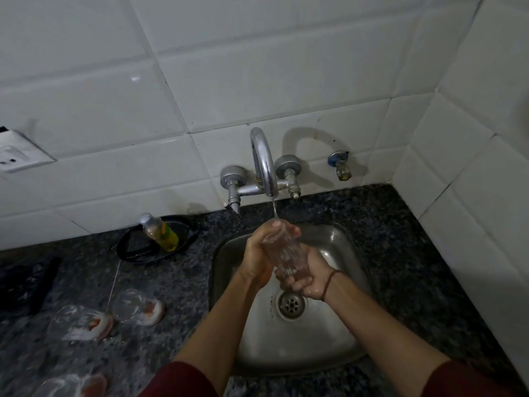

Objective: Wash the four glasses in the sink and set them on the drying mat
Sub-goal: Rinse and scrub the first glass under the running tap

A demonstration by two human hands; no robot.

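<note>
Dark speckled counter [177, 285], white tiled walls [257, 67]. Steel sink [337, 333] right; left hand [257, 253] and right hand [307, 277] both grasp a glass [283, 250] under the tap [262, 161].

- Walls are plain white tiles [257, 67], big rectangular ones with thin grout lines, and they meet in a corner on the far right.
- Counter is dark speckled granite [400, 239], running along both walls.
- White power socket [17, 156] sits on the far-left wall, just above the counter.
- A small valve with a blue cap [339, 164] pokes out of the tiles, far right of centre.
- Lighting's pretty dim and cool-toned; the wall fittings throw soft shadows to the right on the tiles.
</note>
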